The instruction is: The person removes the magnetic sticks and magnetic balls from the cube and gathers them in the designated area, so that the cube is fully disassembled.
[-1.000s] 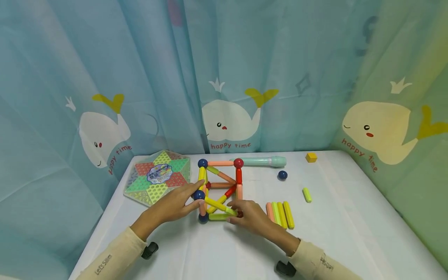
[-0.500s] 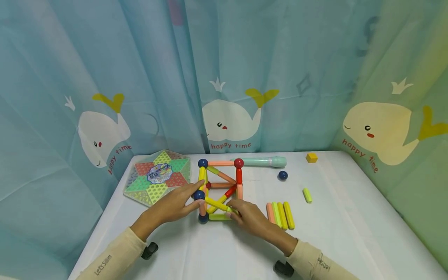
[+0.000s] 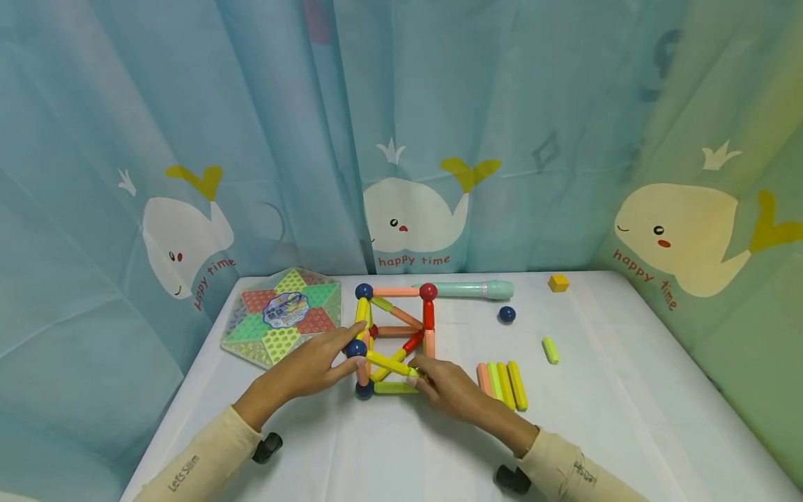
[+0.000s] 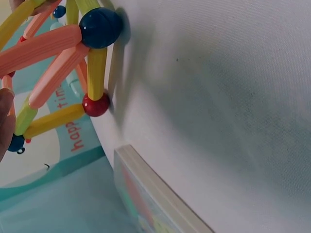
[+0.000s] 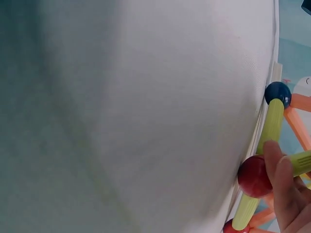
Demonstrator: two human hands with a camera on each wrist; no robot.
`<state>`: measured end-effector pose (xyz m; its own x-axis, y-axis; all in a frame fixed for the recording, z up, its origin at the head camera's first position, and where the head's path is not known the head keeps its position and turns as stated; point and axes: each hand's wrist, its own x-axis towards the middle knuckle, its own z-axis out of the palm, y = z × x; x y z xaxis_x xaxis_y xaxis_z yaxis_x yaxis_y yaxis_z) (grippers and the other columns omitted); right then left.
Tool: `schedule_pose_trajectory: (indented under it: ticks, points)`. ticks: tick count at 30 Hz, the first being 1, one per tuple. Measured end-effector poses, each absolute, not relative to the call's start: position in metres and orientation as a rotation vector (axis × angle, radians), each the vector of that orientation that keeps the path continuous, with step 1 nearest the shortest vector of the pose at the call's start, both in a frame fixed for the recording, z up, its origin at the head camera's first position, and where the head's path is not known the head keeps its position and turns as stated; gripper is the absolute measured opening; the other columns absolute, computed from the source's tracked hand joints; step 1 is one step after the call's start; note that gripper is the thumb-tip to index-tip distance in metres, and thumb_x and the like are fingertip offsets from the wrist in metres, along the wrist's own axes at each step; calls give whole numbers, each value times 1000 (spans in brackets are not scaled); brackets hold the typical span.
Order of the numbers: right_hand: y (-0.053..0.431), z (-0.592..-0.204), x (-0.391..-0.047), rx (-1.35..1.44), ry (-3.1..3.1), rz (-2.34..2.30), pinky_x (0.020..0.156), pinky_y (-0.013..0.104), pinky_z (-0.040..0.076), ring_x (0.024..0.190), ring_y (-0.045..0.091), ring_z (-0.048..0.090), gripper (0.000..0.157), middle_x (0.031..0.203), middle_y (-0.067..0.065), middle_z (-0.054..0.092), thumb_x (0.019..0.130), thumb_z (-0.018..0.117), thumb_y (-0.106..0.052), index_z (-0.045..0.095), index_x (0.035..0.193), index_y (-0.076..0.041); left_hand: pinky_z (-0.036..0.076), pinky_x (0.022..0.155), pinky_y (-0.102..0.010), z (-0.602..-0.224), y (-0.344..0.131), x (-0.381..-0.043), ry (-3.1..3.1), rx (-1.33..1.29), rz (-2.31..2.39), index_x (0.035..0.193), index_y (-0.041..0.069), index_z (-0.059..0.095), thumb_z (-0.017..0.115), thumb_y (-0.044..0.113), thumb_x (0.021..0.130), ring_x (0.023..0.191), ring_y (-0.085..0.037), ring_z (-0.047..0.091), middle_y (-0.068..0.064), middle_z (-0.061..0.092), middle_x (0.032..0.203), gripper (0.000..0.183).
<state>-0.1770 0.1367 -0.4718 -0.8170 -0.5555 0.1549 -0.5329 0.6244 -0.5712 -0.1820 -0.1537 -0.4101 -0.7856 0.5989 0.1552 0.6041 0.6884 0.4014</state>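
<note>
A frame of magnetic sticks and balls stands mid-table, built of salmon, yellow, green and red sticks. My left hand holds its near upper left corner, thumb and index finger at either side of a blue ball. From that ball a yellow stick slopes to the right, ending in a yellow-green stick. My right hand pinches the yellow-green end at the near right corner. In the right wrist view, its fingers lie beside a red ball, hidden by the hand in the head view.
Right of the frame lie a row of several loose sticks, a short green stick, a blue ball and a yellow cube. A mint microphone-shaped tube lies behind. A hexagonal star-patterned board is at left.
My right fingers have shifted slightly up along the yellow-green stick, and its end sits a little higher. The red corner ball has become covered in the head view. My left hand stays put.
</note>
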Motion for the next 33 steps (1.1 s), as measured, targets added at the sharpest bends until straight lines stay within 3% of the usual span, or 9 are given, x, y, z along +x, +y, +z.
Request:
schedule_pose_trajectory:
  ticks: [6,13,19,24,30,33]
  points:
    - [140,-469,-176,-934,2749,-1005,55,20,44,57,-1,44,22,67,-13,50,103,58,-22,65,123,-16,48,105,-49,-410,-152,-183,-2871,-1038,-684,155,9,38,57,42,102,132,-31,56,-15,54,147,65]
    - [146,-464,-176,-954,2723,-1078,55,19,45,62,1,48,25,73,-12,55,99,64,-17,65,125,-15,48,106,-48,-411,-152,-184,-2876,-1049,-677,155,10,38,56,42,102,132,-31,56,-15,55,146,65]
    - [161,-457,-175,-887,2517,-1172,56,22,51,68,5,56,48,104,7,63,95,63,-4,56,141,-15,48,106,-49,-410,-151,-183,-2882,-1052,-683,155,9,38,57,42,102,132,-32,56,-15,54,147,65]
    - [188,-447,-178,-732,2339,-1297,57,31,58,76,17,66,59,119,20,57,93,63,0,47,148,-15,46,107,-50,-408,-151,-182,-2907,-1033,-690,155,10,38,56,43,103,134,-33,54,-16,52,149,65]
    - [245,-433,-189,-652,2378,-1292,58,33,57,74,21,67,56,111,17,60,93,72,-15,48,143,-9,46,108,-50,-407,-152,-181,-2926,-1019,-705,156,11,37,55,44,102,135,-32,53,-16,51,149,66]
    - [283,-429,-197,-621,2441,-1304,54,33,55,69,21,66,55,102,16,61,92,73,-14,46,139,-2,45,108,-50,-405,-152,-181,-2940,-1008,-710,156,12,37,55,45,102,136,-32,52,-15,50,150,66]
